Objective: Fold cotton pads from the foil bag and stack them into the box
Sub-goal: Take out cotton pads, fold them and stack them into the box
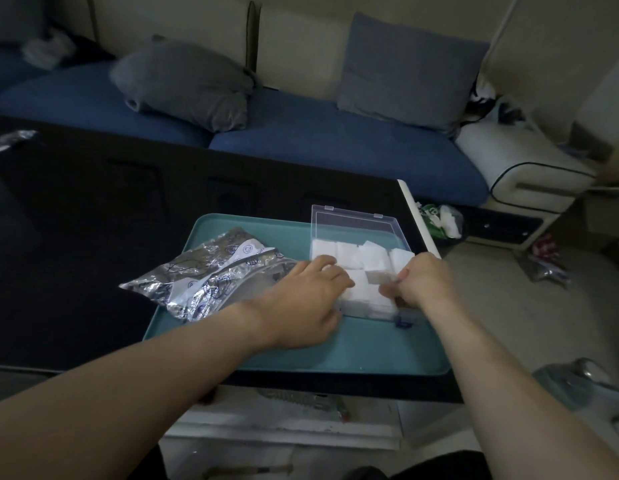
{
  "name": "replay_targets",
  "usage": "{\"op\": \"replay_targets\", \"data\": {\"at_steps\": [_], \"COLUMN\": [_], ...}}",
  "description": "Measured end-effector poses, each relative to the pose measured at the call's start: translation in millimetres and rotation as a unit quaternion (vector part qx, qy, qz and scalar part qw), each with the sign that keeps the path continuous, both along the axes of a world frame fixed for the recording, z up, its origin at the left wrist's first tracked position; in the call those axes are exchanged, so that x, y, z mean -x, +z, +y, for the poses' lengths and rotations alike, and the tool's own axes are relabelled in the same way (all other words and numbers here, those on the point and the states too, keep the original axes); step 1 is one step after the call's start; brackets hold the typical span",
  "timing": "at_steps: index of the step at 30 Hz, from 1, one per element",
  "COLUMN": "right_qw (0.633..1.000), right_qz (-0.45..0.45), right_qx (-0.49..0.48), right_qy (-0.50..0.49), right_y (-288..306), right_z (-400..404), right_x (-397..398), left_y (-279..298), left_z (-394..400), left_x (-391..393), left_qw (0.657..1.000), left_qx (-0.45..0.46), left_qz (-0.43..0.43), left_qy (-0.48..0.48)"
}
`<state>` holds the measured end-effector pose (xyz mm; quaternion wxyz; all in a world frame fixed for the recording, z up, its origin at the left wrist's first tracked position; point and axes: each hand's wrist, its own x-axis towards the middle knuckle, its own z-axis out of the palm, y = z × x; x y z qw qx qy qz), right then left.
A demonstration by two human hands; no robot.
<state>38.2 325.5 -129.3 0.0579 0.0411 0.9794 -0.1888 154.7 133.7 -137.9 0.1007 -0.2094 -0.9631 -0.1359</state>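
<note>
A clear plastic box (pixel 356 223) with its lid standing open sits on the right part of a teal tray (pixel 353 355). Several folded white cotton pads (pixel 370 259) fill it in rows. My left hand (pixel 310 299) lies against the box's left side, fingers stretched over the near-left pads and thumb by the front corner. My right hand (pixel 420 282) is at the box's right front, fingers curled and pinching a pad at the front row. The crumpled silver foil bag (pixel 204 275) lies on the tray's left part, its mouth toward the box.
The tray sits at the right end of a dark glossy table (pixel 93 220). A blue sofa (pixel 336 143) with grey cushions runs behind it. Another foil wrapper (pixel 10 138) lies far left. Bags and litter lie on the floor to the right.
</note>
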Motion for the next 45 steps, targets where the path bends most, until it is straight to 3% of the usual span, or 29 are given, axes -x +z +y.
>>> {"op": "replay_targets", "data": {"at_steps": [6,9,11,13,15,17,20,25,31,39,45], "right_qw": [0.996,0.999,0.994,0.971,0.939,0.911,0.884,0.895,0.881,0.872,0.866], "right_qz": [-0.037,0.001,0.093,0.174,0.160,0.094,0.020,0.010,0.055,0.138,0.154], "right_qx": [-0.060,-0.037,0.011,0.127,0.233,0.262,0.217,0.021,0.006,-0.075,-0.049], "right_qy": [0.056,0.028,0.047,0.102,0.196,0.304,0.414,0.445,0.469,0.463,0.473], "right_y": [0.5,15.2,32.1,48.7,55.6,49.2,30.9,0.9,1.8,16.2,17.6], "right_z": [-0.4,7.2,5.8,-11.2,-39.8,-70.3,-107.9,-142.9,-154.2,-159.9,-157.5], "right_x": [-1.8,-1.0,-4.9,-22.6,-43.4,-60.6,-76.9,-76.5,-72.4,-77.9,-77.2], "left_y": [32.4,49.3,54.2,55.8,56.2,55.1,49.3,38.0,29.4,24.1,26.0], "left_z": [-26.3,-46.7,-64.2,-79.3,-88.8,-93.2,-101.1,-123.9,-132.5,-133.4,-131.0], "left_x": [-1.8,-6.7,-9.7,-15.5,-21.3,-23.8,-19.8,-19.0,-21.8,-18.3,-15.9], "left_qw": [0.989,0.982,0.977,0.962,0.941,0.922,0.916,0.922,0.919,0.922,0.924], "left_qx": [-0.129,-0.119,-0.065,-0.009,0.025,0.045,0.023,-0.043,-0.115,-0.122,-0.116], "left_qz": [0.059,0.052,-0.011,-0.105,-0.202,-0.264,-0.261,-0.230,-0.211,-0.213,-0.214], "left_qy": [0.052,0.136,0.202,0.251,0.271,0.279,0.302,0.308,0.311,0.301,0.294]}}
